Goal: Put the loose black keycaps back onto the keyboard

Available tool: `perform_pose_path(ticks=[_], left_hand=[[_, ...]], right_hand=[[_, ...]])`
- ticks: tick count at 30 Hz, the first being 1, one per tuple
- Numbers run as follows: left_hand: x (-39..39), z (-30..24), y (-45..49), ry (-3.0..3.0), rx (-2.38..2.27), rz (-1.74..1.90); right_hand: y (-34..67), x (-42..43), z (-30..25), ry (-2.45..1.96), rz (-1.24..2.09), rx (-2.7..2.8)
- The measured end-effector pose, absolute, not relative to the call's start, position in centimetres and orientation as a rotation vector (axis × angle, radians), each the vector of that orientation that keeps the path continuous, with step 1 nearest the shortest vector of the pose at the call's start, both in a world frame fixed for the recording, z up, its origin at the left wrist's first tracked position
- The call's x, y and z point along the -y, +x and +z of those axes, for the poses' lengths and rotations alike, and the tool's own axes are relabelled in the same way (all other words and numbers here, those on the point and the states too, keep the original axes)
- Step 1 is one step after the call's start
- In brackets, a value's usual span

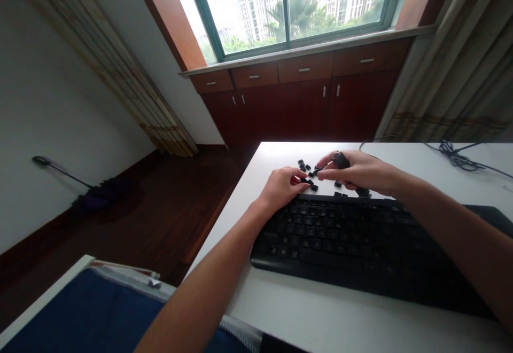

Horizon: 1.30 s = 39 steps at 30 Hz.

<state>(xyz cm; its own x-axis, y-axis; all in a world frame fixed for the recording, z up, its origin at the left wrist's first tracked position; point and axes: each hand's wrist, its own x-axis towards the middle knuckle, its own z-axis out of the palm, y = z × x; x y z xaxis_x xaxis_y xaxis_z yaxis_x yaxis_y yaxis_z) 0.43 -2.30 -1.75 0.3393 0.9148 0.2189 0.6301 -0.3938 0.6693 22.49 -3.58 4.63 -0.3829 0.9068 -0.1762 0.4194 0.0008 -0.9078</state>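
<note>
My left hand (284, 186) rests at the back left corner of the keyboard, thumb and fingers pinched on a small black keycap (305, 181). My right hand (355, 171) is closed around a dark tool (341, 159) just behind the keyboard; its kind is hard to make out, since the fingers cover most of it. Its front end points toward my left hand. Several loose black keycaps (315, 187) lie on the white table around both hands. In front of them stretches the black keyboard (316, 243), its right part partly hidden under my right forearm.
The white table (280, 305) carries a coiled black cable (460, 155) at the back right. A blue chair-like surface (88, 310) with a pale frame stands at the lower left. Beyond are red-brown cabinets (304, 107) under a window, and a dark umbrella-like object (104, 195) on the floor.
</note>
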Motion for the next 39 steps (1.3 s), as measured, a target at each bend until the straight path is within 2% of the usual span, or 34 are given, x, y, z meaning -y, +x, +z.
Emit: perform_pose_path(ticks=[5,11,21,26,30,34,39], left_hand=[[2.3,-1.8,0.4,2.137,-1.331,0.796],[2.3,-1.7,0.5,2.165,-1.341,0.78],[2.2,-1.9,0.4,2.173,-1.358,0.776],[2.2,-1.8,0.4,2.163,-1.338,0.78],[2.3,-1.8,0.4,2.169,-1.327,0.791],[2.1,-2.1,0.4,2.167,-1.332,0.796],[2.0,-2.0,0.4,2.163,-1.345,0.794]], right_hand=[[22.3,4.3,5.0,-1.323,1.169,2.282],[21.3,5.1,4.5,-1.266,1.004,2.477],[21.0,5.5,3.0,-1.321,0.786,2.524],[21.2,6.0,4.2,-1.334,0.601,2.503],[21.5,7.7,5.3,-1.209,0.594,2.45],[22.2,9.6,4.0,-0.972,0.591,2.501],[22.9,10.8,1.9,-1.019,0.548,2.503]])
